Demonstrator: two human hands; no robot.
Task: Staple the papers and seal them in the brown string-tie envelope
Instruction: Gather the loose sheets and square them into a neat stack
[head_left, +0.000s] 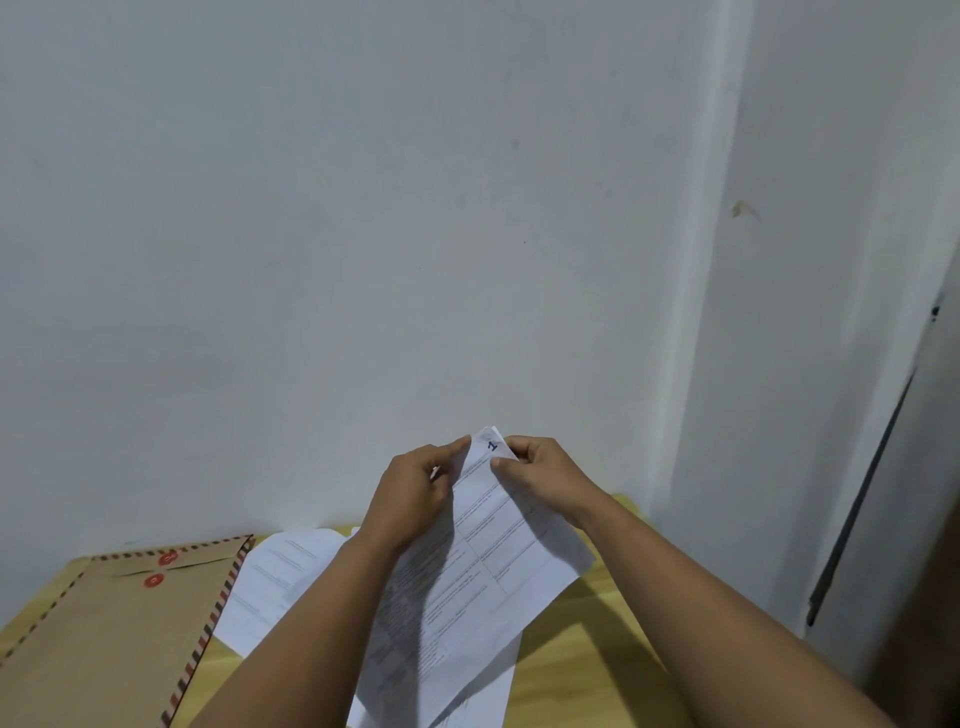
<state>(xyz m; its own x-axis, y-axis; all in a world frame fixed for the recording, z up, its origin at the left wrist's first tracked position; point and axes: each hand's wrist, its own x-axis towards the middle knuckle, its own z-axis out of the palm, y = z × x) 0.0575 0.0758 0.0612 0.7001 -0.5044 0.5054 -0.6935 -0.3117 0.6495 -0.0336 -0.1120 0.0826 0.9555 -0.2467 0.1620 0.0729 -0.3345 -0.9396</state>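
Both hands, left hand (415, 493) & right hand (540, 478), pinch the printed sheets (467, 571) at top corner w/ fingers curled; thin, floppy paper, prob. best gripped near that corner.

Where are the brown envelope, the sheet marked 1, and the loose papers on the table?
brown envelope (119, 623): head view, on its plain brown face.
sheet marked 1 (488, 561): head view, on its printed middle, between the hands.
loose papers (280, 577): head view, on the top sheet.
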